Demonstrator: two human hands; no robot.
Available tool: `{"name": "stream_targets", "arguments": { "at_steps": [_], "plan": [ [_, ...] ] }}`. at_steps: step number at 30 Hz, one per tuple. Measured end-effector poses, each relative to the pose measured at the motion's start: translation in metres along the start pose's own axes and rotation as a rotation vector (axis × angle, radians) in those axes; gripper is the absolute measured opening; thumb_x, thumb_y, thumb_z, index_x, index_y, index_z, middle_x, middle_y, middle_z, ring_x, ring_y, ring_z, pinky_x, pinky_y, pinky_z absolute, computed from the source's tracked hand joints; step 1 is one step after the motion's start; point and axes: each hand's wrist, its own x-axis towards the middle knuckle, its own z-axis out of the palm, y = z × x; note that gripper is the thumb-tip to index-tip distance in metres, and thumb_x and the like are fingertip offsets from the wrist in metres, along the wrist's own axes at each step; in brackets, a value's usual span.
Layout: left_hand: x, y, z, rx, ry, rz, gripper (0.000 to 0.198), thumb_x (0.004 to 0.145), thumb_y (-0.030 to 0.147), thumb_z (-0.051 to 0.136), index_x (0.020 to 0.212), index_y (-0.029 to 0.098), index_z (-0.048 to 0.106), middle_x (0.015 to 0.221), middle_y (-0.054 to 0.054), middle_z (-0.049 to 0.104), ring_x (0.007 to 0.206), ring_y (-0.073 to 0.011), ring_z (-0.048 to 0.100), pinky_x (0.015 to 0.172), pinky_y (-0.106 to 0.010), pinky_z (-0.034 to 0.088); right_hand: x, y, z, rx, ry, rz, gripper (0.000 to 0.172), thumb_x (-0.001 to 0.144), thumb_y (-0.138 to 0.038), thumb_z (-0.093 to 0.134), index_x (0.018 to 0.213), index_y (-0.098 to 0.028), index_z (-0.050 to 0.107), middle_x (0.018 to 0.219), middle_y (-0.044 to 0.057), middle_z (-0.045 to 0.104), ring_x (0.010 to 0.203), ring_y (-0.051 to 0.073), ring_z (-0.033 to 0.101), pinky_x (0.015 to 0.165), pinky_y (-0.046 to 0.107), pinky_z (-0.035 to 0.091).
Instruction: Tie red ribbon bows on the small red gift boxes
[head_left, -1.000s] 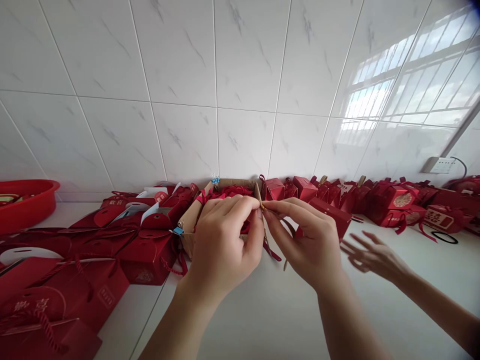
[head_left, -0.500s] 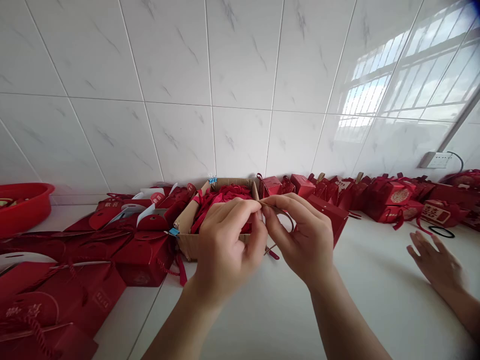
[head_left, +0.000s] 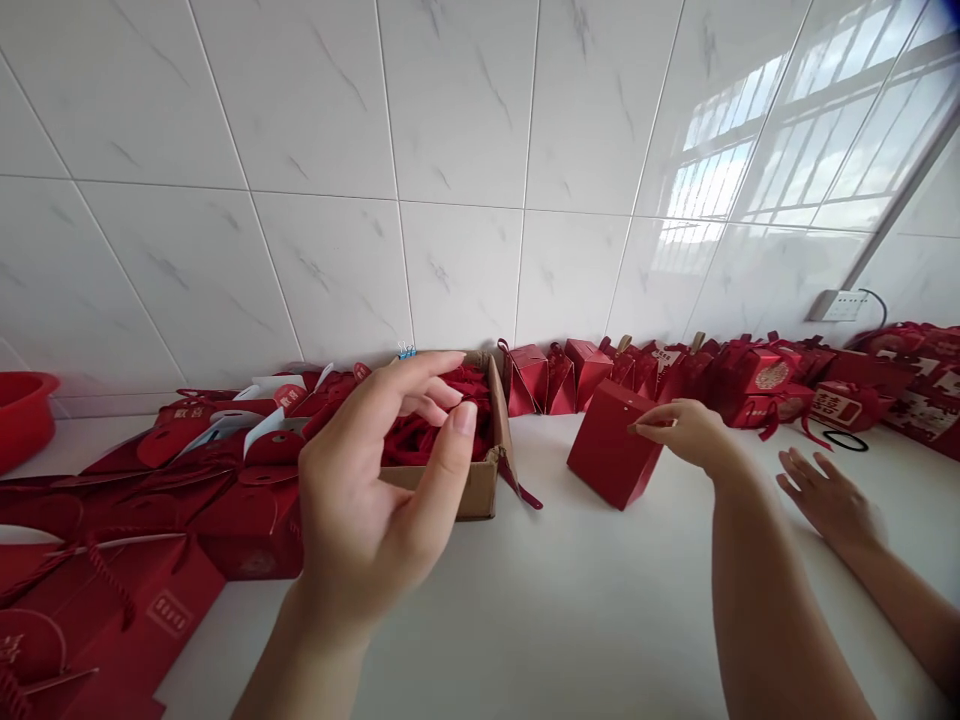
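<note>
Red box stands beside right hand's narrow grip, hold unclear; left hand wide.

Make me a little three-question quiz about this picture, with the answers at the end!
1. What colour is the clip at the back of the cardboard box?
2. True or false: the left hand is holding the red bowl.
3. Which is nearest the right hand: A, the wall socket; B, a red box; C, the black ring?

Key: 1. Blue. 2. False; the left hand is open, apart from the red bowl. 3. B.
</note>
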Motion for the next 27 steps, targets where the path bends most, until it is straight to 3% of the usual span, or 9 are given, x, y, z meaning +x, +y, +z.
{"name": "stream_targets", "arguments": {
  "at_steps": [3, 7, 13, 17, 19, 22, 27],
  "plan": [
    [0.0, -0.004, 0.002, 0.012, -0.036, -0.02, 0.031, 0.077, 0.009, 0.062, 0.106, 0.02, 0.063, 0.092, -0.001, 0.065, 0.08, -0.0138, 0.06, 0.077, -0.027, 0.051, 0.005, 0.007, 0.006, 0.05, -0.138, 0.045, 0.012, 0.068, -0.026, 0.066, 0.068, -0.024, 0.077, 0.074, 0.004, 0.072, 0.069, 0.021, 0.064, 0.056, 0.027, 0.049],
    [0.003, -0.005, -0.002, 0.031, -0.027, -0.059, 0.027, 0.076, 0.01, 0.063, 0.101, 0.02, 0.064, 0.088, 0.0, 0.065, 0.078, -0.0135, 0.061, 0.075, -0.027, 0.052, 0.008, 0.001, 0.017, 0.063, -0.083, 0.07, 0.016, 0.069, -0.021, 0.061, 0.072, -0.022, 0.077, 0.076, 0.003, 0.073, 0.072, 0.02, 0.064, 0.056, 0.026, 0.047],
    [0.012, -0.004, -0.019, 0.054, 0.161, -0.17, 0.016, 0.077, 0.014, 0.064, 0.092, 0.016, 0.067, 0.079, -0.002, 0.065, 0.073, -0.0142, 0.062, 0.071, -0.028, 0.05, 0.011, -0.01, 0.027, 0.089, 0.028, 0.073, 0.021, 0.073, -0.021, 0.057, 0.079, -0.018, 0.077, 0.077, 0.006, 0.073, 0.068, 0.02, 0.063, 0.054, 0.027, 0.046],
    [0.015, -0.008, -0.021, 0.0, 0.27, -0.222, 0.011, 0.076, 0.016, 0.065, 0.087, 0.016, 0.068, 0.073, 0.0, 0.064, 0.069, -0.0122, 0.06, 0.069, -0.026, 0.048, 0.0, -0.028, 0.009, 0.119, 0.067, 0.013, 0.023, 0.075, -0.029, 0.057, 0.085, -0.019, 0.076, 0.081, 0.006, 0.072, 0.073, 0.021, 0.064, 0.059, 0.028, 0.049],
    [0.015, -0.011, -0.02, -0.017, 0.219, -0.284, 0.012, 0.077, 0.019, 0.065, 0.089, 0.017, 0.068, 0.077, -0.001, 0.065, 0.073, -0.0125, 0.061, 0.071, -0.025, 0.048, -0.013, -0.039, -0.007, 0.141, 0.084, -0.044, 0.023, 0.076, -0.034, 0.059, 0.087, -0.023, 0.076, 0.086, 0.005, 0.072, 0.081, 0.022, 0.064, 0.066, 0.03, 0.051],
    [0.011, -0.016, -0.015, -0.018, 0.024, -0.345, 0.018, 0.08, 0.026, 0.065, 0.097, 0.021, 0.064, 0.09, -0.001, 0.066, 0.084, -0.0141, 0.061, 0.076, -0.025, 0.049, -0.039, -0.055, -0.034, 0.21, 0.047, -0.22, 0.021, 0.076, -0.038, 0.062, 0.084, -0.025, 0.076, 0.086, 0.004, 0.071, 0.085, 0.022, 0.063, 0.073, 0.032, 0.051],
    [0.0, -0.016, -0.002, -0.035, -0.4, -0.436, 0.051, 0.081, 0.038, 0.063, 0.128, 0.031, 0.048, 0.11, -0.003, 0.064, 0.107, -0.0211, 0.058, 0.091, -0.035, 0.049, -0.077, -0.079, -0.058, 0.376, -0.214, -0.379, 0.022, 0.079, -0.044, 0.064, 0.086, -0.026, 0.075, 0.086, 0.004, 0.07, 0.078, 0.018, 0.063, 0.066, 0.027, 0.051]
  ]
}}
